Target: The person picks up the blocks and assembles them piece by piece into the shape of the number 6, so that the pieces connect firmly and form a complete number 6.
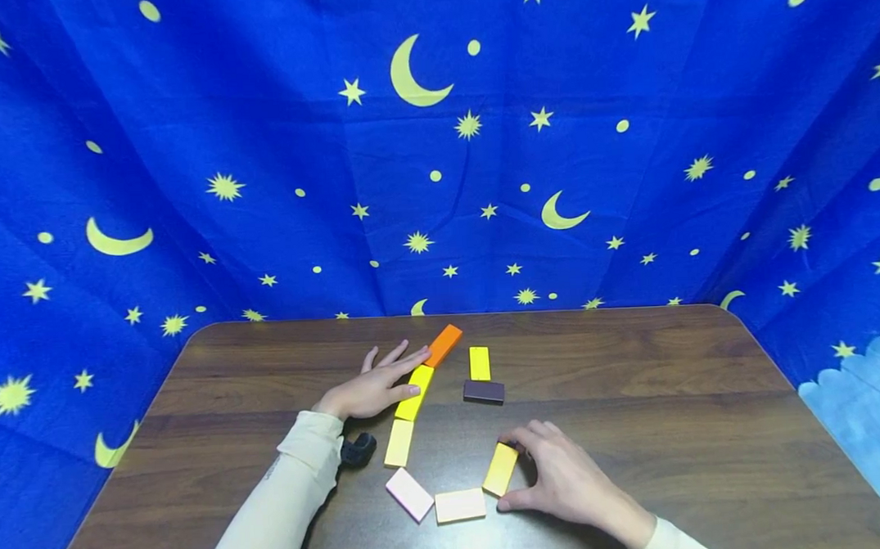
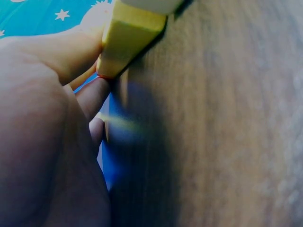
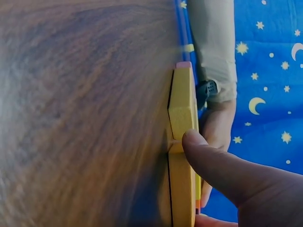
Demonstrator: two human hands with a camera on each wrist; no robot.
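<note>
My left hand (image 1: 371, 390) lies with its fingers stretched out beside a bright yellow block (image 1: 415, 393), thumb over its edge. Its fingertips reach the joint with an orange block (image 1: 444, 345). In the left wrist view a yellow block (image 2: 130, 40) is right against the fingers. With thumb and fingers, my right hand (image 1: 563, 475) grips a golden-yellow block (image 1: 501, 469) at its two ends, low on the table. That block's near corner meets a cream block (image 1: 461, 506). In the right wrist view the thumb (image 3: 213, 165) presses close to the joint between two blocks.
A pale yellow block (image 1: 399, 443) and a pink block (image 1: 409, 495) continue the curved row. Inside the curve, a dark brown block (image 1: 484, 392) touches a small yellow block (image 1: 479, 363). Blue star-patterned cloth (image 1: 434, 144) hangs behind the wooden table (image 1: 674, 395).
</note>
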